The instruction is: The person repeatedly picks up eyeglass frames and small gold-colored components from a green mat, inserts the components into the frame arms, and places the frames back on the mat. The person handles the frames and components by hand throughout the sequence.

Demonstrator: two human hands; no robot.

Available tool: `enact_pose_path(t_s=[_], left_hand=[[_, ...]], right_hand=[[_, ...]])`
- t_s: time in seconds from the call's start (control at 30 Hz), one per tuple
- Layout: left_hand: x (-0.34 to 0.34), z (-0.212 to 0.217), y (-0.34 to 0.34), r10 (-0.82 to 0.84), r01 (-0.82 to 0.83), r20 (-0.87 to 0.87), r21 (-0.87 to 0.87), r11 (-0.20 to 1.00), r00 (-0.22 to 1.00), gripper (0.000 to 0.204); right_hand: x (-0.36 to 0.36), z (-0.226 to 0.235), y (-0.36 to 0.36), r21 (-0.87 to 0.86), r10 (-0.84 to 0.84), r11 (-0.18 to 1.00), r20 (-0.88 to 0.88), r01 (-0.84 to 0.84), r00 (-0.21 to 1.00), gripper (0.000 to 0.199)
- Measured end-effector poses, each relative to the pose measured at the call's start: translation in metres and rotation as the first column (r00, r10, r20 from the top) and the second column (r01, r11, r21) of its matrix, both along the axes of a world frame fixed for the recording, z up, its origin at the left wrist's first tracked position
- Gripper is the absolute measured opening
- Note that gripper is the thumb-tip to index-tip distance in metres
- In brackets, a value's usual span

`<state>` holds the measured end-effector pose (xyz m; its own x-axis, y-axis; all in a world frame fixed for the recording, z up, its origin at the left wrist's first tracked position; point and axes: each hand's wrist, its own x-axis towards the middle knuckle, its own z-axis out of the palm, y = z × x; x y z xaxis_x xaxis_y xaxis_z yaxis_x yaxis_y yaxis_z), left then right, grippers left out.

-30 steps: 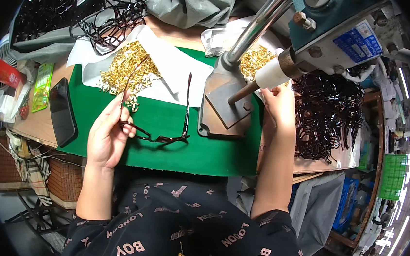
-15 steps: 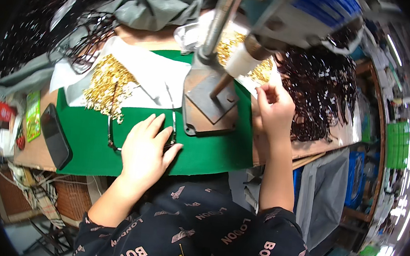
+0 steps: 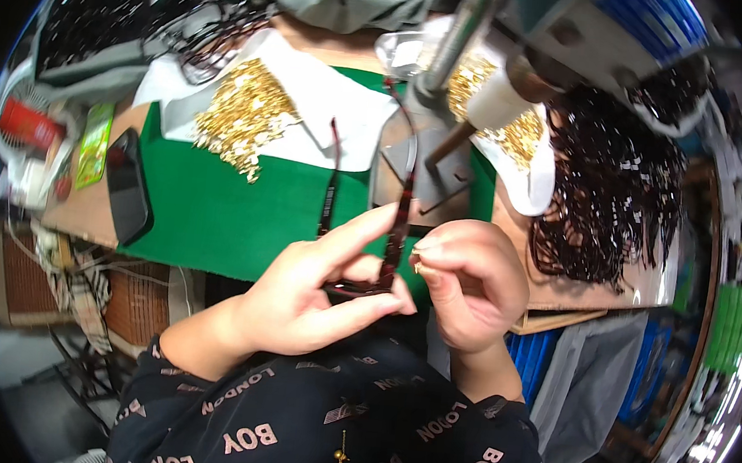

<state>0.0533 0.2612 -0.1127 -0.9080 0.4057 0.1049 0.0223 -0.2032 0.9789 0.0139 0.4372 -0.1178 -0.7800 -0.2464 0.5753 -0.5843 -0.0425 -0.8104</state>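
My left hand (image 3: pixel 290 299) holds a dark reddish-brown eyeglass frame (image 3: pixel 401 225) in front of my body, with both temples pointing away from me. Its thumb and fingers close around the front of the frame, which they partly hide. Close to the right-hand temple, my right hand (image 3: pixel 481 285) pinches a tiny gold-coloured piece (image 3: pixel 418 261) between thumb and fingertips. Beyond the hands stands a bench press with a dark metal base (image 3: pixel 435 202) and a thin downward rod (image 3: pixel 452 146). Part of the frame overlaps the base in view.
Gold pieces lie heaped at left (image 3: pixel 244 115) and right (image 3: pixel 521 134) on white sheets. A green mat (image 3: pixel 204 226) covers the bench. Many dark frames (image 3: pixel 600 190) are piled at right; a black phone (image 3: pixel 130 188) lies near the left edge, beside a green packet (image 3: pixel 94 146).
My left hand has lifted the eyeglass frame off the green mat and moved right. My right hand has come from beside the right gold heap toward the frame. The whole view has shifted.
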Motion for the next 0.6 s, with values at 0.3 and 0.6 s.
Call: enact_pose_path(t_s=[0.3,0.6], left_hand=[[-0.001,0.002,-0.007,0.030,-0.028,-0.027,0.090,0.996,0.999,0.070],[-0.004,-0.005,-0.013,0.125,-0.146,-0.239,-0.075,0.986,0.963,0.062]], right_hand=[[-0.006,-0.001,-0.011,0.099,0.141,0.988,-0.244,-0.121,0.959,0.026],[-0.005,0.003,-0.014,-0.056,0.290,0.957,0.120,-0.285,0.949,0.016]])
